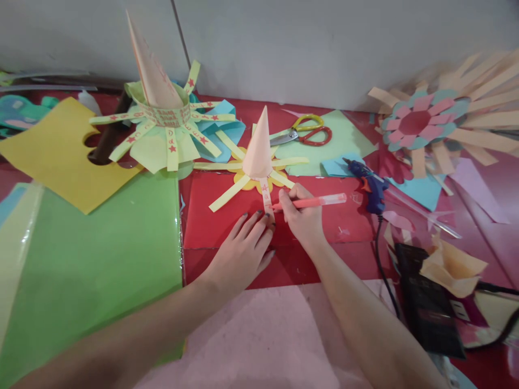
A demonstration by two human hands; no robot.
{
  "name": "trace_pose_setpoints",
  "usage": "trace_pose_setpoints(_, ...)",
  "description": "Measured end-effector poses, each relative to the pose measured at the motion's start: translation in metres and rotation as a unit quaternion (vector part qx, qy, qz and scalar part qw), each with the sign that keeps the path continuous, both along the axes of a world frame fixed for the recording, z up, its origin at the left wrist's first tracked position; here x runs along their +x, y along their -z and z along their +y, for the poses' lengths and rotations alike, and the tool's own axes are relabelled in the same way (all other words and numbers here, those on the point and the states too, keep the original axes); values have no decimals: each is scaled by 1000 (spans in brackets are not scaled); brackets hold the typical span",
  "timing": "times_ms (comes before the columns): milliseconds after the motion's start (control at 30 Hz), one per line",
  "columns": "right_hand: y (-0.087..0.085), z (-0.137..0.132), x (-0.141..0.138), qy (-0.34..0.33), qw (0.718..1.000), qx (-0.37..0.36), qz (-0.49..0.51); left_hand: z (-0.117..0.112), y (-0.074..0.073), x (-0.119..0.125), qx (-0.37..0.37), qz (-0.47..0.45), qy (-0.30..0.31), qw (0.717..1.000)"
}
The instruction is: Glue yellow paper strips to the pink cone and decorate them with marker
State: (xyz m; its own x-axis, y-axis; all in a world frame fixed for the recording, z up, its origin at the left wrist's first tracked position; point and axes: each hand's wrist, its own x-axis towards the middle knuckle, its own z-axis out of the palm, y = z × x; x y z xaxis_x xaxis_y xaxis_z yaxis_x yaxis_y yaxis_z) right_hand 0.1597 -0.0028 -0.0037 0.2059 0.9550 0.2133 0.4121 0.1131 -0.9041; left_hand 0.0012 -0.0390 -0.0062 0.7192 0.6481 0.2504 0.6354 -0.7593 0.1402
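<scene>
My right hand grips a red pen, its tip touching a narrow paper strip that bears a red star and a letter. Spread flat, my left hand rests its fingertips on the strip's near end. The strip runs from a pale peach paper cone that stands point up on a yellow scalloped paper base. Other pale yellow strips fan out around the cone. Under it all lies a red sheet.
Scissors lie behind the cone, a blue glue gun to the right. A larger decorated cone piece stands at back left. Yellow and green sheets cover the left. A paper flower, black box and cable sit right.
</scene>
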Motion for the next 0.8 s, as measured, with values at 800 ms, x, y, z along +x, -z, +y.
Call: trace_pose_setpoints(800, -2, 0, 0, -24, 999, -15, -14, 1, 0, 0, 6, -8, 2, 1000)
